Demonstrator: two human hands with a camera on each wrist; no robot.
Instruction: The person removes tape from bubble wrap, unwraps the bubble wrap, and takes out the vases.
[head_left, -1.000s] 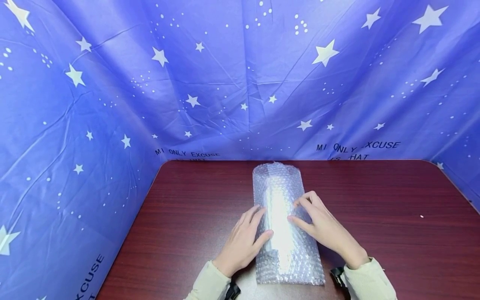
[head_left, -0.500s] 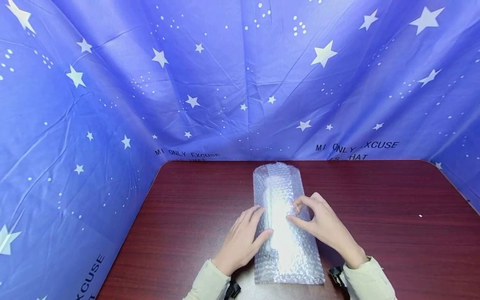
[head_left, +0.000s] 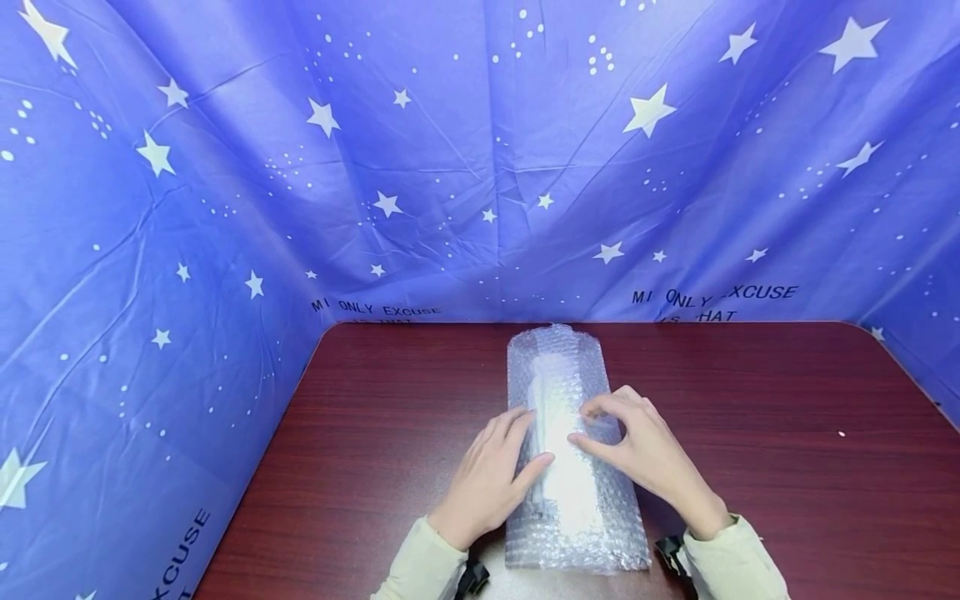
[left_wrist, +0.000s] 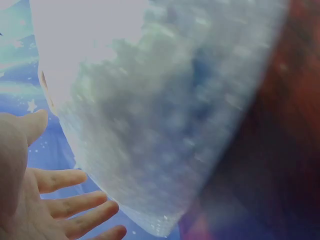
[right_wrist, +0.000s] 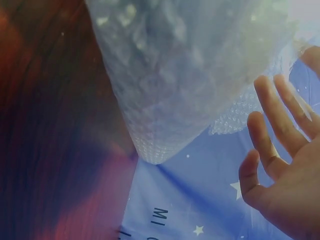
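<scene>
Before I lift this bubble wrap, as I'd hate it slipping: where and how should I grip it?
Probably the long edges of the bubble wrap, near mid-length, from left and right at once: it lies narrower across than front to back.

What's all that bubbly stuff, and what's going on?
Someone is handling bubble wrap, which lies on the table. The left hand is at its left side, and the right hand is bent over its right side. I can't tell whether the right hand is pinching it. Bright glare hides part of the wrap.
</scene>
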